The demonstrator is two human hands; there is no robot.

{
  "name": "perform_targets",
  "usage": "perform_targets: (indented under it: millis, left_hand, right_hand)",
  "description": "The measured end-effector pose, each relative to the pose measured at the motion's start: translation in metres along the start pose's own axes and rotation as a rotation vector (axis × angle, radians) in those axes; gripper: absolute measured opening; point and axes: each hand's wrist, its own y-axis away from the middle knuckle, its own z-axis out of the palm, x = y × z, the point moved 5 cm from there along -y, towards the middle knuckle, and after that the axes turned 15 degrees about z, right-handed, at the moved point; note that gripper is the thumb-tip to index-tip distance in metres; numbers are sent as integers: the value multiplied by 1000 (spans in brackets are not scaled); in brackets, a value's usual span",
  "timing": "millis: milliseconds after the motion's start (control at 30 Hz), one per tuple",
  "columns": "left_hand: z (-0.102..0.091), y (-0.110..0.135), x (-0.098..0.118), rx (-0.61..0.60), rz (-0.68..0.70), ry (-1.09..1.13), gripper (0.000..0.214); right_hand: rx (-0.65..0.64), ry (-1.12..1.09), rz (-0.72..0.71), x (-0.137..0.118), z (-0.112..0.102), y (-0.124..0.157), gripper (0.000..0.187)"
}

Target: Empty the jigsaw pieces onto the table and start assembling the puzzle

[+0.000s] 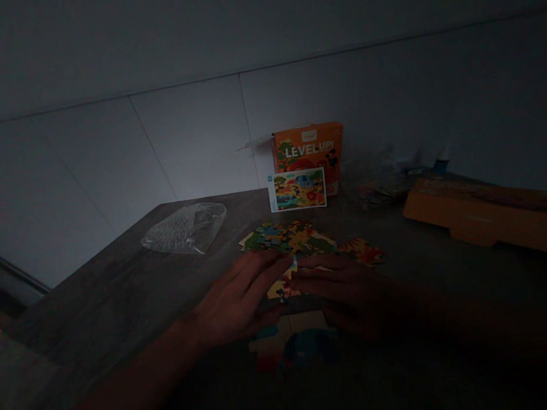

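Observation:
My left hand (242, 294) reaches in over the table with its fingers stretched out, the tips resting at the near edge of a heap of jigsaw pieces (302, 236). Opposite it, my right hand (347, 286) lies flat with its fingers extended. Between the two hands show colourful puzzle pieces (279, 291), partly covered by the fingers. Closer to me is a joined section of puzzle (304, 342) with a blue shape, dim in shadow. A few reddish pieces (364, 251) lie to the right of the heap.
An orange "LEVEL UP!" box (309, 150) stands at the back, with a picture card (297, 190) leaning before it. A clear plastic bag (186, 228) lies left; another bag (376, 181) sits right. An open orange carton (502, 218) rests at the right. The wall (194, 135) borders the table.

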Motion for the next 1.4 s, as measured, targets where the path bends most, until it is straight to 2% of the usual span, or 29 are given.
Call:
perform_targets:
  millis: [100, 200, 300, 367, 467, 667, 800, 900, 967, 1067, 1200, 1400]
  left_hand:
    - [-3, 0, -8, 17, -98, -85, 47]
    - [2, 10, -27, -12, -324, -122, 49]
    - [15, 26, -46, -102, -505, -114, 54]
    - [24, 35, -53, -196, -559, -85, 39]
    - [33, 41, -56, -278, -581, -34, 24]
    - [31, 37, -54, -237, -581, -35, 28]
    - [28, 25, -45, -168, -453, -14, 45]
    - [31, 16, -35, -205, -334, 23, 47]
    - [33, 14, -31, -232, -309, 31, 46]
    - [35, 14, -35, -208, -343, 0, 49]
    - [36, 20, -52, -165, -479, -77, 49]
    - [30, 11, -82, -203, -617, -88, 53]
  right_hand:
    - [18, 57, 28, 5, 4, -1, 54]
    - [75, 98, 103, 15, 7, -1, 41]
    - [96, 121, 181, 24, 10, -3, 34]
    - [86, 128, 217, 26, 11, -5, 30]
    - [68, 108, 249, 26, 10, -7, 25]
    - [57, 49, 265, 27, 11, -7, 23]
    - [57, 55, 265, 26, 11, -6, 23]
    - [55, 54, 272, 25, 10, -7, 24]
    - [55, 50, 280, 25, 9, -7, 24]
    - [58, 47, 270, 25, 10, -8, 25]
    - [60, 45, 258, 26, 12, -8, 23]
    - [53, 33, 270, 27, 13, -9, 23]
